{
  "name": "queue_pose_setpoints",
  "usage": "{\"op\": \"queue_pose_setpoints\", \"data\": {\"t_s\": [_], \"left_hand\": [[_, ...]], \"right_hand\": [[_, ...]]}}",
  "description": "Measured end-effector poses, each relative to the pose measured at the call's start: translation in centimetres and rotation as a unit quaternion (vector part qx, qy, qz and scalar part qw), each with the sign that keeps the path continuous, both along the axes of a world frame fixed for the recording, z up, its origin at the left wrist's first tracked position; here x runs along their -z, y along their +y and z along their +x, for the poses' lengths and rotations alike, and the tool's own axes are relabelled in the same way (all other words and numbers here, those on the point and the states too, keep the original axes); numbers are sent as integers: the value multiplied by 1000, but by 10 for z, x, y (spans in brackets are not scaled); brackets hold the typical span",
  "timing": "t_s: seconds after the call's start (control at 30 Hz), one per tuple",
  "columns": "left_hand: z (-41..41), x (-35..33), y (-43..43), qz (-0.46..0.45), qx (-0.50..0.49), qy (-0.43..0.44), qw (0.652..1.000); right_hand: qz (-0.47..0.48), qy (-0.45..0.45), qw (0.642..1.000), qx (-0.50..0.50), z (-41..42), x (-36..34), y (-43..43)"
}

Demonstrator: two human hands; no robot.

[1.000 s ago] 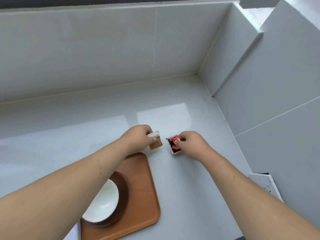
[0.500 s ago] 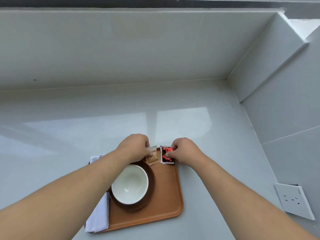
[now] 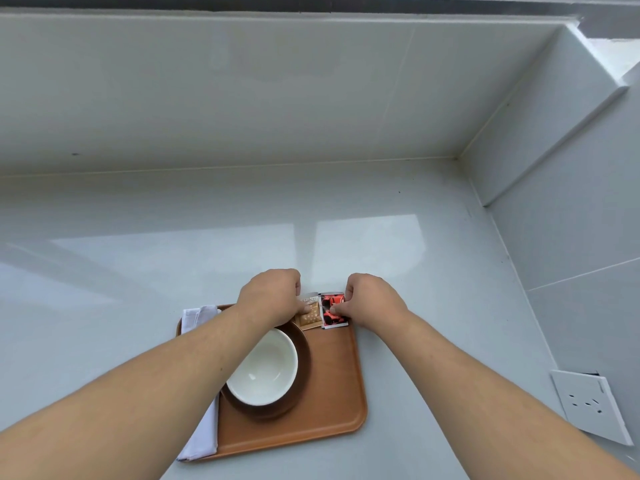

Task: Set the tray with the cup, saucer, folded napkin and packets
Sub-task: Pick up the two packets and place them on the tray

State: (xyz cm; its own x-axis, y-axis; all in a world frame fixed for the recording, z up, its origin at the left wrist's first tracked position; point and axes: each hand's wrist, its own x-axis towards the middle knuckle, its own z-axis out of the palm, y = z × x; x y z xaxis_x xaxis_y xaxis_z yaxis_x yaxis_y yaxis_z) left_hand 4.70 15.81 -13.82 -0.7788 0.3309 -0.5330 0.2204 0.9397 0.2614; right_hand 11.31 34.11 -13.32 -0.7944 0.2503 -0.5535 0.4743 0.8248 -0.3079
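An orange-brown tray (image 3: 322,407) lies on the grey counter. A white cup (image 3: 265,370) sits in a dark brown saucer (image 3: 303,351) on it. A folded white napkin (image 3: 195,315) lies along the tray's left side, partly under my left arm. My left hand (image 3: 273,296) pinches a brown packet (image 3: 309,315) at the tray's far edge. Just to its right, my right hand (image 3: 372,299) pinches a red and black packet (image 3: 332,310). Both packets rest on the far right corner of the tray, side by side.
Grey tiled walls close the counter at the back and on the right. A white wall socket (image 3: 588,408) sits low on the right wall. Bare counter (image 3: 173,244) stretches behind and to the left of the tray.
Both hands carried the packets from the bare counter beyond the tray onto the tray's far right corner. The view has shifted, so the whole tray and the napkin now show.
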Motion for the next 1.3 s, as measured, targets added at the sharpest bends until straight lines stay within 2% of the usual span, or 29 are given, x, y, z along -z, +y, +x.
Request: {"op": "queue_pose_setpoints", "data": {"t_s": [0.7, 0.83, 1.03, 1.3], "left_hand": [[2, -3, 1, -5, 14, 6, 1000], [2, -2, 1, -2, 19, 9, 1000], [4, -4, -2, 25, 31, 46, 998], [-5, -38, -5, 92, 26, 113, 989]], "right_hand": [[5, -8, 1000, 1, 8, 4, 0], [31, -3, 999, -24, 8, 3, -1], [98, 44, 990, -89, 7, -11, -6], [80, 193, 973, -102, -1, -48, -12]]}}
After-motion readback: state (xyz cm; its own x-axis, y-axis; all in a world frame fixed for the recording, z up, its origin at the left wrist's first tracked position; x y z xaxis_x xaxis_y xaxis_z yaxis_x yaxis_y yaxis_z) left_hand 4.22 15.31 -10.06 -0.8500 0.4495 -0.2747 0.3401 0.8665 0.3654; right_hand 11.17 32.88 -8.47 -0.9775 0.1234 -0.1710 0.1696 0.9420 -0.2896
